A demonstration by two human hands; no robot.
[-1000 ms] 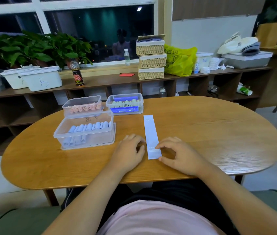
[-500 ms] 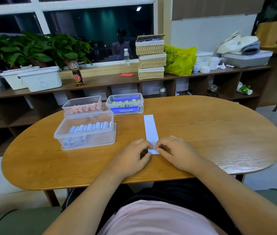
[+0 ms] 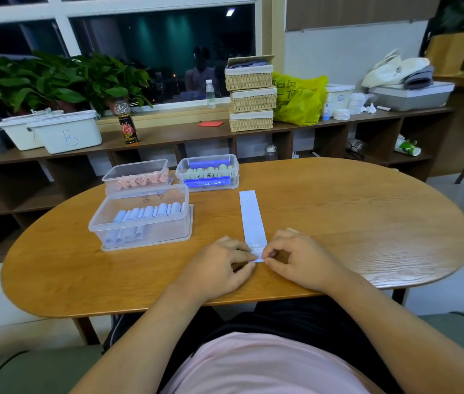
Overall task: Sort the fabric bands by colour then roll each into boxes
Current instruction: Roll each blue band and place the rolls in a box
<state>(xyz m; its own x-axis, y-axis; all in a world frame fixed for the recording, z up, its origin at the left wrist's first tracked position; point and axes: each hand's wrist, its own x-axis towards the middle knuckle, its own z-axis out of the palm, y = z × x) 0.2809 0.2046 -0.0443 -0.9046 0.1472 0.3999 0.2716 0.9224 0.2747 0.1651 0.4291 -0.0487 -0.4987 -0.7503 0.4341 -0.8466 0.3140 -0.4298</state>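
- Now, the pale blue band (image 3: 252, 220) lies flat on the table (image 3: 367, 223), running straight away from the person, its near end caught between both hands.
- What could go wrong, I'd say: the first turn is the fiddly one. If one side curls faster than the other, the roll will start crooked and cone out as it travels up the strip.
- A loose first tuck would also leave a slack core, and the roll could spring open once dropped in the box.
- The far end is free on the wood, so a hard push might slide the whole band forward instead of winding it.
- The left hand (image 3: 222, 268) is curled, fingers drawn in, thumb and forefinger nipping the near left corner of the band.
- The right hand (image 3: 299, 260) mirrors it: fingers bent, tips pinching the near right corner, palm low over the table.
- Whether a turn has already formed under the fingertips I can't make out.
- The blue box (image 3: 142, 220) sits just left of the band, with rolls of the same colour inside; the pink box (image 3: 137, 177) and green box (image 3: 208, 172) stand behind it.
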